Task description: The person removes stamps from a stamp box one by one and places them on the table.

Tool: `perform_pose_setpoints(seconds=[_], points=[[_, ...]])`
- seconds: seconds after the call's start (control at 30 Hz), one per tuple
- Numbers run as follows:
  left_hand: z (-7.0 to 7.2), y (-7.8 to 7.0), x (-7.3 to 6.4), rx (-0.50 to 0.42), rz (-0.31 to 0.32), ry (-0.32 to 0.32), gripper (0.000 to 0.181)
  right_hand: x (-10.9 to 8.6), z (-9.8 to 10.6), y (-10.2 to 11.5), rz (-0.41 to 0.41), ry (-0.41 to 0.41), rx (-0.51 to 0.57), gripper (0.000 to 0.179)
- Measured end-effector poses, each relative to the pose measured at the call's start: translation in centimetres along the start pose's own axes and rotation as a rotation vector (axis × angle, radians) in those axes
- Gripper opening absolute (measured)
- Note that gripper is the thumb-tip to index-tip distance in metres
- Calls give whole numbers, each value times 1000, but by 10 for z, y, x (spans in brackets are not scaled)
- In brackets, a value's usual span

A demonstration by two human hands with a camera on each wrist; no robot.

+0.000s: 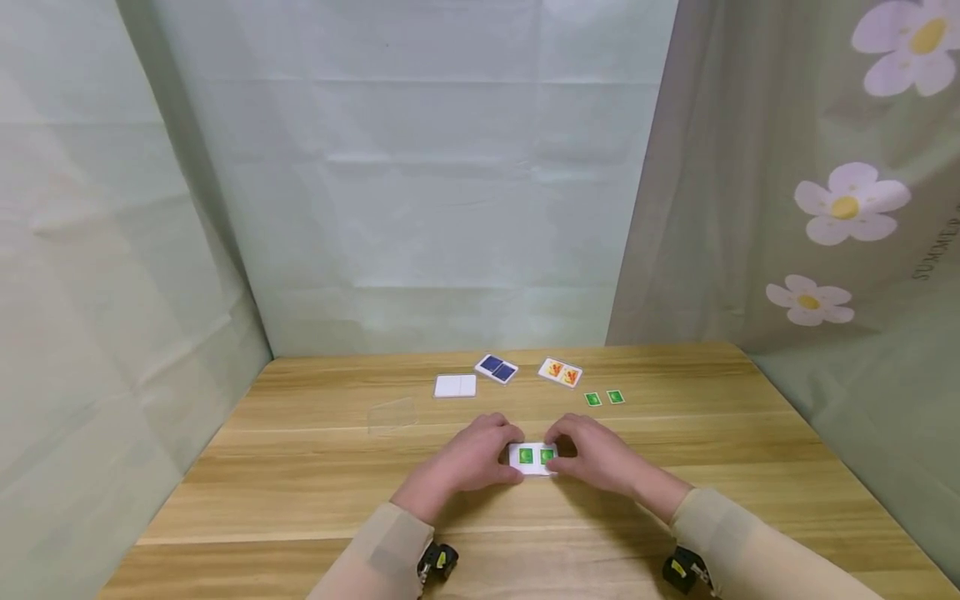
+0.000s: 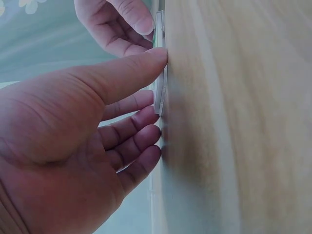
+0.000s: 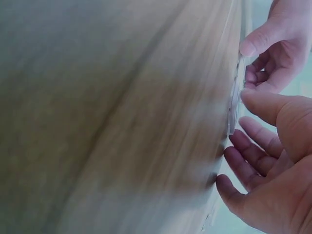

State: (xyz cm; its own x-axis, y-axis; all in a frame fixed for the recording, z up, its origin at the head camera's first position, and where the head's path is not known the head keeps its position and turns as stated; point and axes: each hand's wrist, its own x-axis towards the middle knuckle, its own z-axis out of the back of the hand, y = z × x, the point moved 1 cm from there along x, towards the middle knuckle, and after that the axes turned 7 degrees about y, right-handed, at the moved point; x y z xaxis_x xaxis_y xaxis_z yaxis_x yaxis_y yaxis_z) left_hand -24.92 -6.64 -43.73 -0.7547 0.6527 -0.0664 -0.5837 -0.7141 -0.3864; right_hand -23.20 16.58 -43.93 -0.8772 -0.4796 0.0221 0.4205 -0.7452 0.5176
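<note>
A thin white card (image 1: 534, 469) in what looks like a clear case carries two green picture squares and lies low at the wood tabletop, between both hands. At its left end my left hand (image 1: 480, 457) holds it, thumb on the near edge and fingertips at the far edge. My right hand (image 1: 596, 454) holds the right end the same way, its thumb partly over the right green square. Edge-on in the left wrist view, the case (image 2: 159, 83) shows stacked clear layers, with the left thumb against it. The right wrist view shows the right thumb (image 3: 263, 105) at the case's edge.
Two loose green squares (image 1: 592, 399) lie on the table (image 1: 300, 467) beyond the right hand. Farther back are an orange-pictured card (image 1: 560, 372), a dark blue one (image 1: 497, 368) and a plain white one (image 1: 454, 386). A clear plastic sheet (image 1: 392, 416) lies at left. Curtains (image 1: 442, 208) enclose the table.
</note>
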Motion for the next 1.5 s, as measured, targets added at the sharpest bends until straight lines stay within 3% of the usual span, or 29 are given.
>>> perform_pose_setpoints(seconds=[0.37,0.77,1.5], points=[[0,0,1,-12,11,1,49,4,2,5,-76,-7,-24,21],[-2,3,3,-6,9,1,49,8,1,2,-79,-25,-22,19],[-2,4,4,-21,5,-1,49,10,-1,1,-94,-17,103,23]])
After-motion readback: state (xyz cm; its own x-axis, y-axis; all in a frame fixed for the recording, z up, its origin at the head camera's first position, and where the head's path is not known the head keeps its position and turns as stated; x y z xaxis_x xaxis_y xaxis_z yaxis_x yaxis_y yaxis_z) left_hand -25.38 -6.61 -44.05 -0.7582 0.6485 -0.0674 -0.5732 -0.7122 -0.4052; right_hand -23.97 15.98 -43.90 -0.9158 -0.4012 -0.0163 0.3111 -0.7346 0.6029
